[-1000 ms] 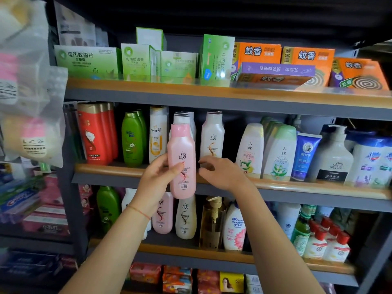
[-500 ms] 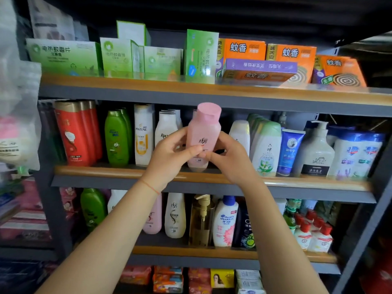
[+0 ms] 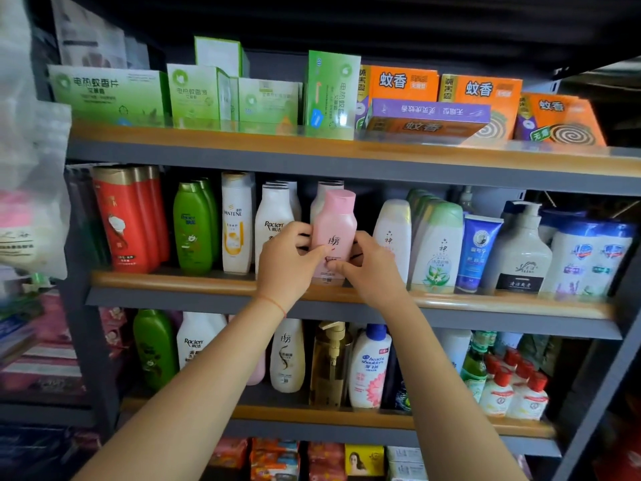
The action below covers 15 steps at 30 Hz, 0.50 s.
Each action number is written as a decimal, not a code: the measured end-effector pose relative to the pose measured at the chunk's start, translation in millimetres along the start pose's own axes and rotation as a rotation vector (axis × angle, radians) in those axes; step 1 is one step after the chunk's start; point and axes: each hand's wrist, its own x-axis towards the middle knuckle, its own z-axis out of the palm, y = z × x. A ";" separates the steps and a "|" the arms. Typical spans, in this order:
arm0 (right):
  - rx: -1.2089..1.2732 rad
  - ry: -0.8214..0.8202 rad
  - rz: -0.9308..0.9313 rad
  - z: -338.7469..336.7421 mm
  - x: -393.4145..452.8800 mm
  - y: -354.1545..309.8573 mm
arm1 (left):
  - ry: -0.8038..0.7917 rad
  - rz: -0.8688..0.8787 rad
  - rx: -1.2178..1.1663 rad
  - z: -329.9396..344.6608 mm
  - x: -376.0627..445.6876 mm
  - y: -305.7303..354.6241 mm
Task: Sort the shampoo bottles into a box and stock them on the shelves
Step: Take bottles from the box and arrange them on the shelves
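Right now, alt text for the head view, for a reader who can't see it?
Two hands, left hand and right hand, hold an upright pink shampoo bottle at the front of the middle shelf, between a white Raclen bottle and a white bottle. Boxes fill the shelf above; more bottles stand below.

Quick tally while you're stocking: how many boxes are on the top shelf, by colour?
Green boxes: 5
Orange boxes: 3
Purple-topped box: 1
Total: 9
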 end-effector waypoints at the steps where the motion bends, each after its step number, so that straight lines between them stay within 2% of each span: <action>1: -0.002 0.004 0.004 0.9 -0.6 -1.0 | 0.008 0.002 0.016 1.2 0.3 -0.1; 9: -0.067 0.049 0.035 7.2 0.2 -8.2 | 0.097 -0.002 0.089 7.5 2.9 4.0; 15: -0.088 0.089 0.033 13.5 0.4 -5.7 | 0.095 0.029 0.164 6.5 1.1 0.2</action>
